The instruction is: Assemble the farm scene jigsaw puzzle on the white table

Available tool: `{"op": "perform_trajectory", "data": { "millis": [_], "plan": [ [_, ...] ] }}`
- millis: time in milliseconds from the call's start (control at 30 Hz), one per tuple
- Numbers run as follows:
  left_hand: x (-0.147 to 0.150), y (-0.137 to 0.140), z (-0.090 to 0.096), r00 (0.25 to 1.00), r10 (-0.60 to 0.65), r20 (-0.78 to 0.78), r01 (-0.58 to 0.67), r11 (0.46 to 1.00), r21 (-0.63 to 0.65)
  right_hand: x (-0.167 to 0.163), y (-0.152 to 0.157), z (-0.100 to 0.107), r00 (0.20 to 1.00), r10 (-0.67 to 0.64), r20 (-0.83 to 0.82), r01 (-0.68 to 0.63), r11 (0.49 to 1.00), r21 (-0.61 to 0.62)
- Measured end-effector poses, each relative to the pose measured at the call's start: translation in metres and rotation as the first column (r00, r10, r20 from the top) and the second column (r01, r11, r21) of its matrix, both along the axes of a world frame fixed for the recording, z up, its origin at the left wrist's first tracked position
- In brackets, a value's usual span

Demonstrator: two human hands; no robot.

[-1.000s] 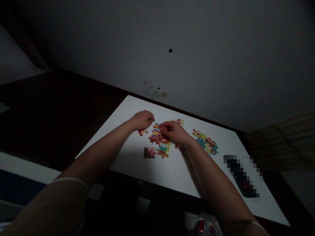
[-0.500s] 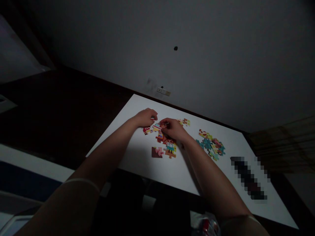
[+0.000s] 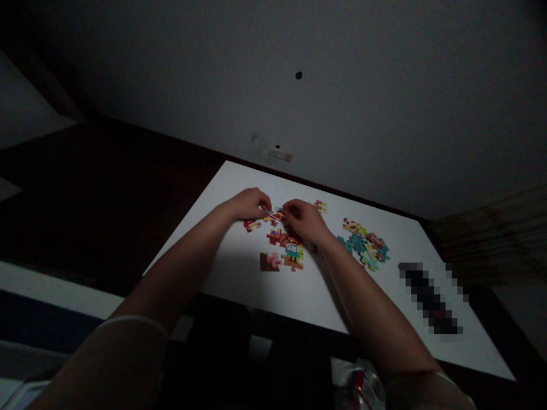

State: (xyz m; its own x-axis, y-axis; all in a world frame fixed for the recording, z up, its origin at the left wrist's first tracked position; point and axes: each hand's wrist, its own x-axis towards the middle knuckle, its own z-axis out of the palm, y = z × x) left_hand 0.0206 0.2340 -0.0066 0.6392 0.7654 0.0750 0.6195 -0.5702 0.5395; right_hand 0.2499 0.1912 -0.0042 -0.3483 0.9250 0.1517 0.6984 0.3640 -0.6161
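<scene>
Puzzle section (image 3: 277,217) is between the two hands, just past the bigger joined chunk (image 3: 292,250) on the white counter (image 3: 222,270). Fingers of the left hand (image 3: 251,204) and right hand (image 3: 306,220) look pinched on its opposite edges. Probably light, stiffish card, and the joints could pop, so I'd grip the sides flat, not the tabs.

White rectangular tabletop (image 3: 405,242), unpatterned. Red, yellow and white jigsaw piece (image 3: 253,225), left. Red-brown jigsaw cluster (image 3: 285,239), centre: purple-and-yellow patch at its left, turquoise-and-white figure over tan at its near edge. Dark brown jigsaw piece (image 3: 269,262), near left of the cluster: pink print. Irregular teal, yellow and pink jigsaw heap (image 3: 362,245), right. Yellow and red-brown jigsaw piece (image 3: 321,206), far. Pixelated elongated black object (image 3: 429,302), right: dark red patch. Grey wall (image 3: 384,125), far: black round spot (image 3: 298,75).
</scene>
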Motion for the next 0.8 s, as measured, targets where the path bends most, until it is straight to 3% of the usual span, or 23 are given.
{"op": "perform_trajectory", "data": {
  "millis": [100, 267, 500, 800],
  "plan": [
    [0.003, -0.004, 0.004, 0.998, 0.025, -0.055, -0.024, 0.999, 0.031, 0.011, -0.013, 0.006, 0.993, 0.022, 0.113, -0.033, 0.995, 0.098],
    [0.012, -0.01, 0.01, 1.0, -0.018, 0.0, 0.018, 0.996, 0.089, 0.019, -0.029, 0.002, 0.971, 0.099, 0.215, -0.129, 0.983, 0.128],
    [0.017, -0.014, 0.012, 0.991, -0.123, -0.055, 0.125, 0.991, 0.041, 0.022, -0.029, -0.005, 0.969, 0.132, 0.209, -0.165, 0.975, 0.148],
    [0.027, -0.022, 0.022, 0.987, -0.086, -0.139, 0.08, 0.996, -0.047, 0.028, -0.024, -0.007, 0.979, 0.11, 0.171, -0.13, 0.985, 0.113]
  ]
}}
